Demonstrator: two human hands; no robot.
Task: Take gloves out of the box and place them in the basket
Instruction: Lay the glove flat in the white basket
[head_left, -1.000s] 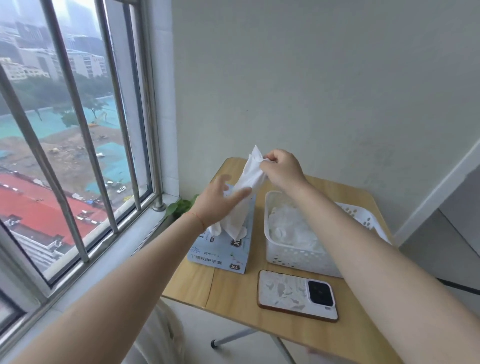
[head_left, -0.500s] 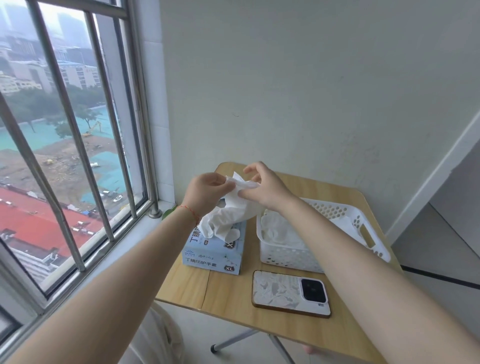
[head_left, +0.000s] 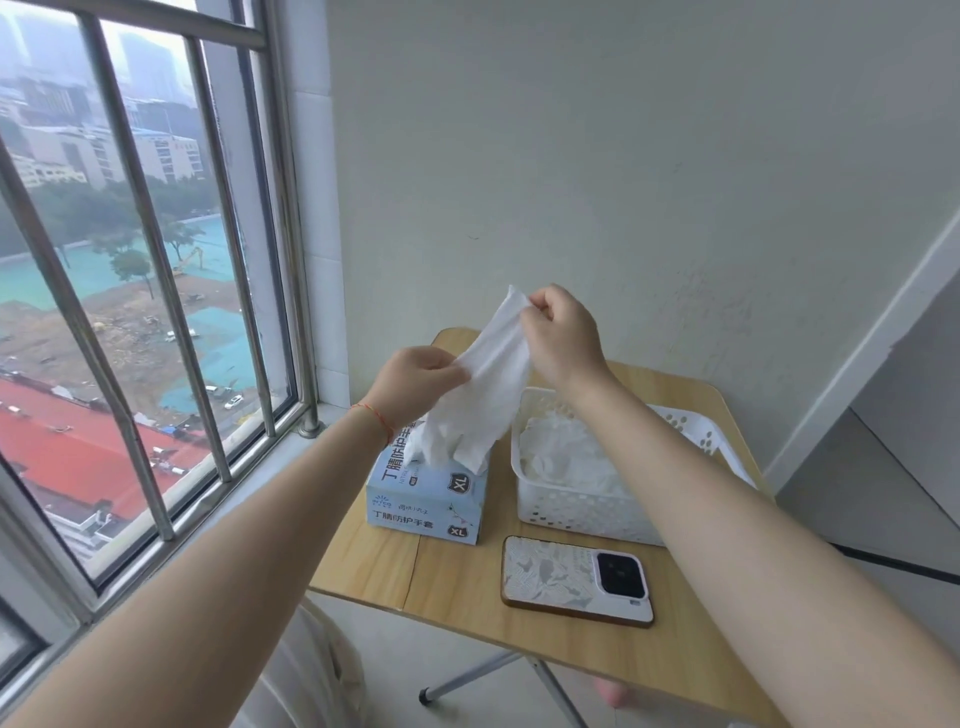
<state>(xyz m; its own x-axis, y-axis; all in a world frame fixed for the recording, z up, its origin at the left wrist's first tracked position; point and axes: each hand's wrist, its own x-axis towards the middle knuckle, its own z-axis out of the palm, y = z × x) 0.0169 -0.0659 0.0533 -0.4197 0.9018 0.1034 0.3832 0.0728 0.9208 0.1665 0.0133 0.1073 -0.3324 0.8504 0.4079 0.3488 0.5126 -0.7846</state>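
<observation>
A white glove (head_left: 485, 384) hangs stretched above the light blue glove box (head_left: 426, 491), which stands on the left of the small wooden table (head_left: 467, 587). My right hand (head_left: 563, 338) pinches the glove's upper end. My left hand (head_left: 415, 387) pinches its left edge lower down. The glove's lower end hangs over the box's top, hiding the opening. To the right of the box stands a white perforated basket (head_left: 576, 506) with several white gloves piled inside.
A phone (head_left: 576, 579) in a pale patterned case lies face down near the table's front edge, in front of the basket. A barred window (head_left: 156, 312) and sill run along the left. The wall is close behind the table.
Both hands held the glove bunched low over the box half a second ago. Now my right hand has lifted its end up and the glove is drawn out long.
</observation>
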